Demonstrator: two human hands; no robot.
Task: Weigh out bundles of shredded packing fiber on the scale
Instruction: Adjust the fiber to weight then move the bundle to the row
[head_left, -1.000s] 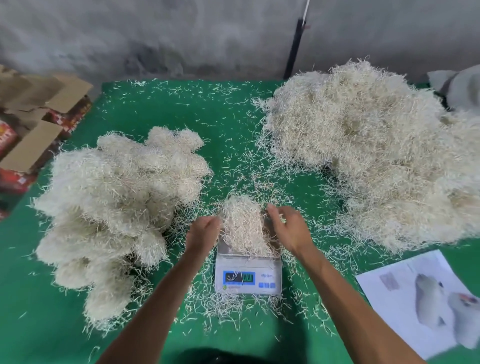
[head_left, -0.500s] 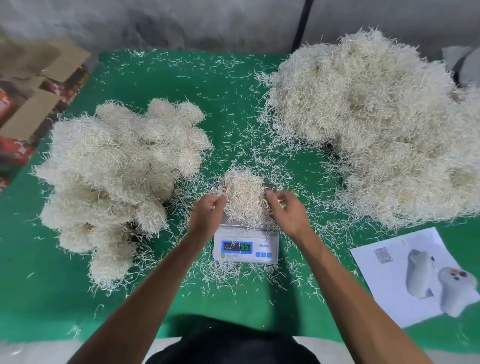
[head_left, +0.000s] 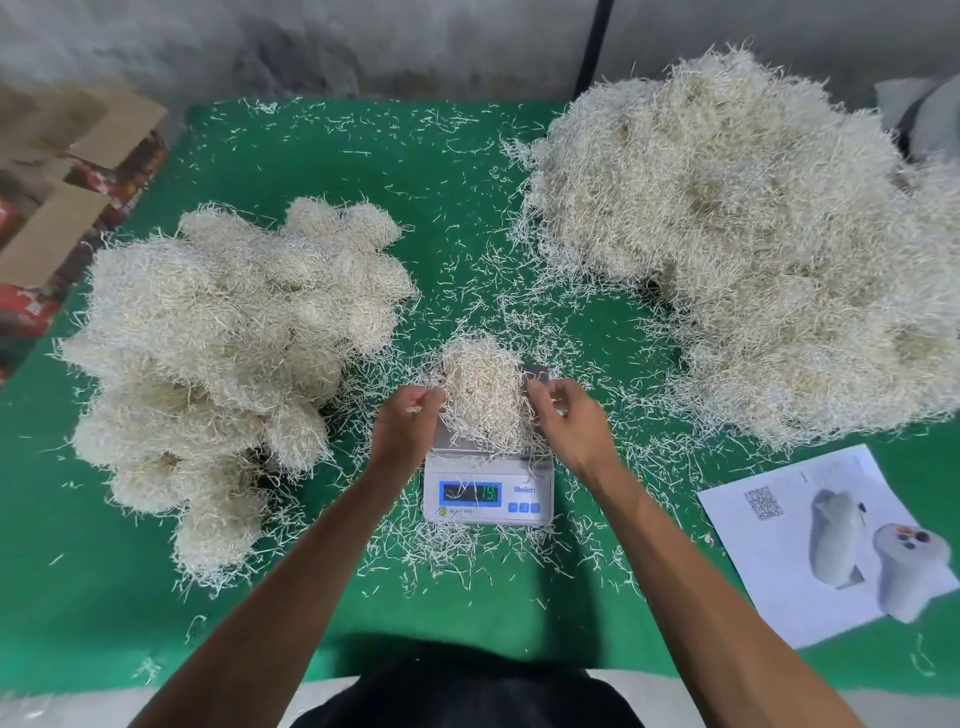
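Fiber bundle on scale, pinched by both hands; green table, grey wall.

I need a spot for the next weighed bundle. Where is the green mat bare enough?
Barest: the near-left green mat, in front of the bundle pile, and the far strip between that pile and the loose heap, only lightly littered. Crowded: around the scale, thick with strands, and the near right, taken by the printed sheet.

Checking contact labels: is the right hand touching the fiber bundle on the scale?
Touching. The head view shows the right hand with its fingertips pressed into the right edge of the fiber bundle on the scale, with no green gap between them.
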